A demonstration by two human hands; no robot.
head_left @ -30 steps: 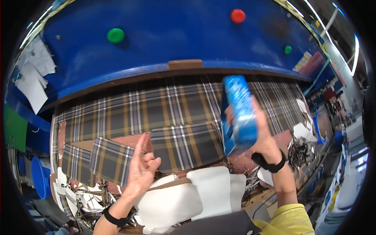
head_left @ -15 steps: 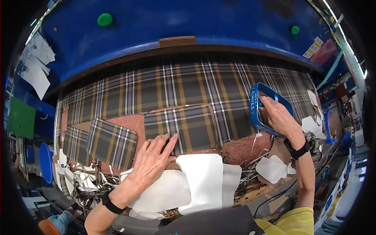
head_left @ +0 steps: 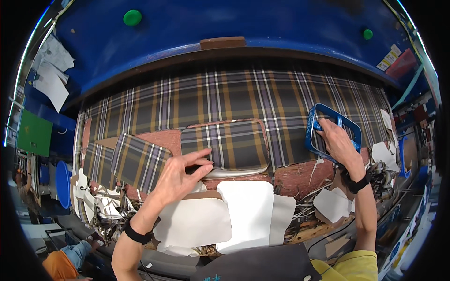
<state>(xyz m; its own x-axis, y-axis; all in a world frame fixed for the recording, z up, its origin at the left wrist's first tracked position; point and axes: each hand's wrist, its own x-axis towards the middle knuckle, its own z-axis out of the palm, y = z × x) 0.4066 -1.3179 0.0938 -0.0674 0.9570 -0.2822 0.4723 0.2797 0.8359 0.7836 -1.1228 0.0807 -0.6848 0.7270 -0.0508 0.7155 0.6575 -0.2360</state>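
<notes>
My right hand (head_left: 338, 143) grips the crossbar of a blue cutting die (head_left: 357, 129), a rounded rectangular frame resting on dark plaid sheet material (head_left: 234, 96). My left hand (head_left: 180, 173) has its fingers stretched out and apart at the left near corner of a cut plaid piece (head_left: 236, 145). That piece sits in its cut-out, with its near edge raised and a pale underside showing. Left of this hand, another cut plaid piece (head_left: 139, 161) overlaps a further plaid piece (head_left: 97, 164).
Beneath the material lies a worn reddish board (head_left: 300, 179). White rounded pieces (head_left: 246, 215) line its near side, among tangled scrap strips (head_left: 110, 220). Behind rises a blue machine body (head_left: 290, 28) with green knobs. Another person (head_left: 63, 264) is at the lower left.
My left hand's fingers have shifted to the plaid piece's left near corner, and the piece's near edge has risen. My right hand still holds the die. The whole view has shifted slightly.
</notes>
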